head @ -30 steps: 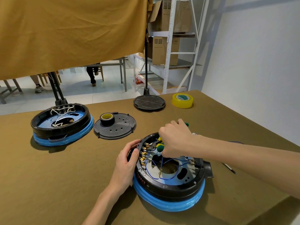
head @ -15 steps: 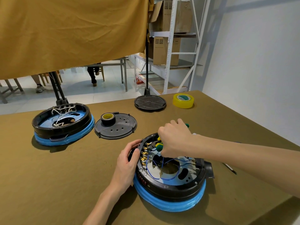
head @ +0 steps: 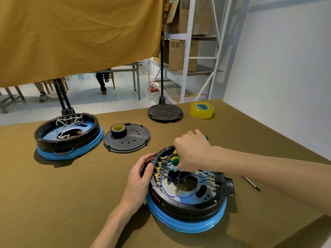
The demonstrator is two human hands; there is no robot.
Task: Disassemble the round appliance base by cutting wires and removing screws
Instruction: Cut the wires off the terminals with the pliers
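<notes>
A round black appliance base (head: 189, 206) with a blue wrapped rim lies open side up near the table's front. Blue wires (head: 179, 195) loop across its inside and a row of brass terminals (head: 158, 169) lines its left wall. My left hand (head: 140, 181) grips the base's left rim. My right hand (head: 192, 152) is curled round green and yellow cutter handles (head: 174, 159), whose tip points down into the base near the terminals; the jaws are hidden.
A second base (head: 69, 138) with white wires sits at the left. A black cover plate (head: 130, 140) carries a tape roll (head: 118, 130). Another black disc (head: 164, 112) and yellow tape (head: 202, 110) lie farther back. A pen (head: 250, 183) lies at the right.
Almost nothing has moved: both hands keep their hold on the base and the cutters, with only a slight shift of the view.
</notes>
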